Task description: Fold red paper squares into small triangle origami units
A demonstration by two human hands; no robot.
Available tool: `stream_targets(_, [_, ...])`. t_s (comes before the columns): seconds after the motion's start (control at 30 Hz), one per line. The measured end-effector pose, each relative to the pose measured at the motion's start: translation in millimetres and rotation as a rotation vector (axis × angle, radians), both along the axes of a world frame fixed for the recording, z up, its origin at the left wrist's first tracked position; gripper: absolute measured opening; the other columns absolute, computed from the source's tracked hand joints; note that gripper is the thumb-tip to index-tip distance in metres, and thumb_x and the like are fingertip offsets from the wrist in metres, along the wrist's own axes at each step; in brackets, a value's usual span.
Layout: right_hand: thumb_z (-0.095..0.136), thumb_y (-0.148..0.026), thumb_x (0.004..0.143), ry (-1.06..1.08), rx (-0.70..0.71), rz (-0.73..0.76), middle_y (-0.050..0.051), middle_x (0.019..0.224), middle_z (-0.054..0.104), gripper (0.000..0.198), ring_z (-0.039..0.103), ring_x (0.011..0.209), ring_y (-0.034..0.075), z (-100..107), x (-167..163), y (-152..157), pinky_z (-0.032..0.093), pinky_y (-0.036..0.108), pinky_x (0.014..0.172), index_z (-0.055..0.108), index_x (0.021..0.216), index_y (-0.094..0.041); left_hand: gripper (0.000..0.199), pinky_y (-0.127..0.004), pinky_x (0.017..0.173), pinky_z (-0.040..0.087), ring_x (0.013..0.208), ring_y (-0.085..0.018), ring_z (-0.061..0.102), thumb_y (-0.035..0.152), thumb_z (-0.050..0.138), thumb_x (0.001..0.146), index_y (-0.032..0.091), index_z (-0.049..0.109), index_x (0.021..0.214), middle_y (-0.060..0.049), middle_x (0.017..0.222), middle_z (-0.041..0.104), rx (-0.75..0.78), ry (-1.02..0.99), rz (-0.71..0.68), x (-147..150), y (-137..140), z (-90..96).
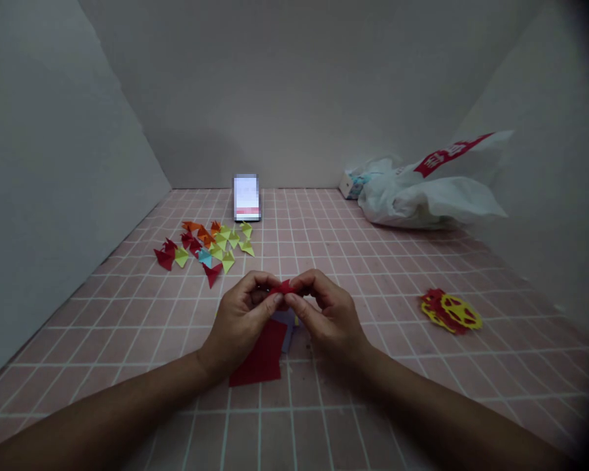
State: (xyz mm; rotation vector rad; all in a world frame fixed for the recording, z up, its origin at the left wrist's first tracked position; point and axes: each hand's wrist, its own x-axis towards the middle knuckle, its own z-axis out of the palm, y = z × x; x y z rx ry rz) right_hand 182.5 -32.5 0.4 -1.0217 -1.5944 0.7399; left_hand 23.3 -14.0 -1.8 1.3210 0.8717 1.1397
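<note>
Between my two hands is a small folded piece of red paper (285, 286), pinched at both sides. My left hand (243, 317) closes thumb and fingers on its left end. On the other end, the thumb and forefinger of my right hand (331, 317) press together. Fingertips cover much of the paper, so its full shape is hidden. Below the hands lie a flat red paper sheet (260, 356) and a lilac sheet (287, 330), partly covered by my left hand.
Several folded paper birds (206, 245) in red, orange, yellow and blue sit at the left. Behind them a phone (247, 197) stands upright. A white plastic bag (422, 196) and a tissue box (349, 185) are at the back right. Red and yellow cutouts (451, 311) lie at the right.
</note>
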Motion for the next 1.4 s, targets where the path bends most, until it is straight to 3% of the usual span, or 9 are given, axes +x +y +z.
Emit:
stream_targets(0.27, [0.058, -0.01, 0.089, -0.124, 0.053, -0.019, 0.002, 0.08, 0.058, 0.011, 0.057, 0.077, 0.016, -0.8, 1.4, 3.3, 0.044, 0.03, 0.07, 0.059, 0.083, -0.019, 0.01, -0.023, 0.071, 0.052, 0.077, -0.012, 0.064, 0.022, 0.068, 0.081, 0.019, 0.063, 0.089, 0.001, 0.084, 0.066, -0.029, 0.028, -0.013, -0.7, 0.9, 0.3])
stream_targets(0.5, [0.054, -0.013, 0.091, -0.161, 0.077, 0.004, 0.002, 0.078, 0.057, 0.013, 0.056, 0.075, 0.017, -0.2, 2.7, 2.0, 0.043, 0.03, 0.069, 0.057, 0.08, -0.019, 0.01, -0.024, 0.064, 0.048, 0.069, -0.013, 0.059, 0.026, 0.068, 0.081, 0.017, 0.065, 0.082, 0.0, 0.076, 0.064, -0.025, 0.103, 0.003, -0.8, 1.4, 2.4])
stream_targets(0.83, [0.055, -0.015, 0.09, -0.133, 0.014, -0.01, 0.001, 0.078, 0.058, 0.013, 0.056, 0.073, 0.015, -1.8, 1.8, 2.8, 0.043, 0.029, 0.068, 0.057, 0.079, -0.02, 0.006, -0.026, 0.076, 0.05, 0.082, -0.014, 0.061, 0.022, 0.066, 0.083, 0.018, 0.067, 0.086, -0.002, 0.086, 0.064, 0.093, 0.139, 0.046, -1.3, 3.1, 0.3])
stream_targets(0.97, [0.057, -0.017, 0.088, -0.044, -0.098, -0.031, 0.001, 0.077, 0.059, 0.007, 0.056, 0.071, 0.015, -0.9, -0.7, 2.8, 0.044, 0.029, 0.066, 0.057, 0.082, -0.02, 0.008, -0.024, 0.068, 0.051, 0.074, -0.012, 0.062, 0.021, 0.068, 0.08, 0.017, 0.064, 0.086, 0.0, 0.08, 0.065, -0.021, 0.049, 0.021, -0.3, 3.1, -0.4])
stream_targets(1.13, [0.062, -0.023, 0.084, 0.199, -0.31, 0.069, 0.0, 0.078, 0.062, 0.004, 0.058, 0.072, 0.014, -6.6, -2.1, 5.9, 0.046, 0.027, 0.065, 0.061, 0.085, -0.019, 0.01, -0.024, 0.072, 0.052, 0.076, -0.012, 0.064, 0.018, 0.069, 0.079, 0.018, 0.062, 0.086, 0.001, 0.082, 0.066, -0.036, 0.01, 0.02, -0.6, 3.7, -1.1])
stream_targets(1.23, [0.062, -0.023, 0.083, 0.2, -0.335, 0.077, -0.001, 0.07, 0.058, 0.01, 0.054, 0.066, 0.013, -9.4, -1.1, 7.0, 0.042, 0.025, 0.061, 0.059, 0.074, -0.019, 0.007, -0.023, 0.071, 0.051, 0.077, -0.012, 0.062, 0.021, 0.067, 0.082, 0.017, 0.063, 0.087, 0.001, 0.082, 0.065, -0.02, 0.042, 0.001, -1.5, 4.0, -0.3])
stream_targets(1.4, [0.061, -0.022, 0.083, 0.143, -0.305, 0.059, -0.002, 0.069, 0.055, 0.012, 0.05, 0.065, 0.012, -7.7, -0.2, 5.7, 0.039, 0.025, 0.06, 0.058, 0.073, -0.018, 0.006, -0.021, 0.068, 0.048, 0.073, -0.011, 0.059, 0.022, 0.065, 0.083, 0.016, 0.066, 0.084, 0.001, 0.078, 0.064, 0.024, 0.112, 0.018, -2.6, 5.4, 1.5])
